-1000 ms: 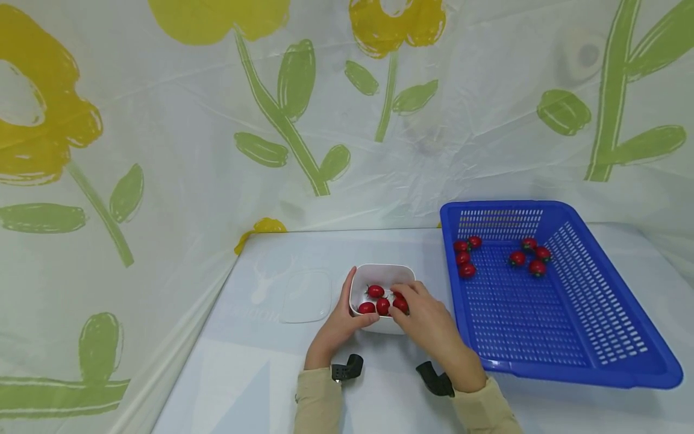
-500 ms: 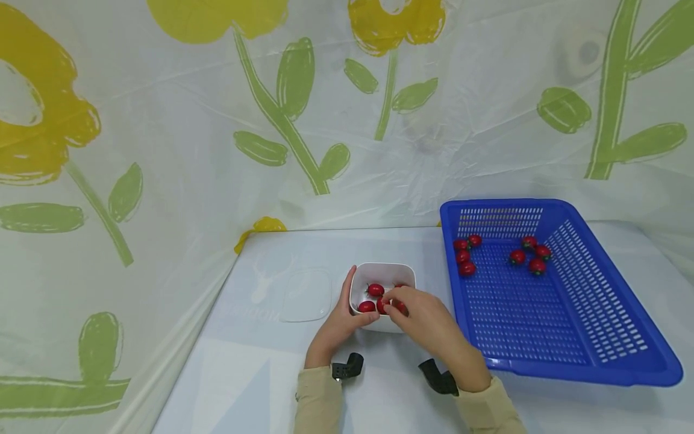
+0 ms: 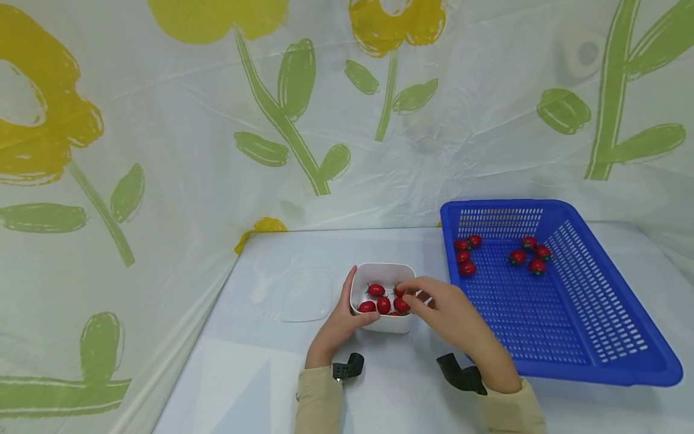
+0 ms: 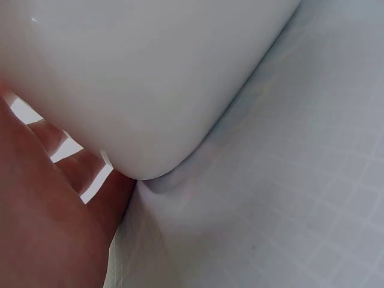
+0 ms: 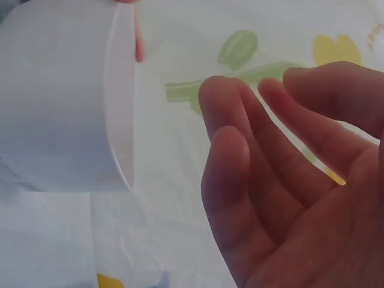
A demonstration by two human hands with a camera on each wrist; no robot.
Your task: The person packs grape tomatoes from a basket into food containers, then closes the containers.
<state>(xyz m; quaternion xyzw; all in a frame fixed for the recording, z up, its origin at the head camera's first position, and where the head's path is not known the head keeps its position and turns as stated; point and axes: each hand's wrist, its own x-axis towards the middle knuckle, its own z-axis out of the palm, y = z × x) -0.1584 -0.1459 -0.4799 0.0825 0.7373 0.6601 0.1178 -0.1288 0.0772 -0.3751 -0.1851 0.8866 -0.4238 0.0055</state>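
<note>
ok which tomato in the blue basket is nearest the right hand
The front tomato of the left four; the others sit farther back or farther right.

We see a glossy white, round-cornered container (image 3: 387, 325), open top facing up, standing just below the centre of the head view, small shiny red tomatoes (image 3: 375, 290) lying loosely inside, some nearly touching.

Beige left sleeve (image 3: 318, 399); just beyond it, a black wrist mount (image 3: 352, 365) (elbow-bent); to its right, a similarly beige right sleeve (image 3: 512, 410).
</note>
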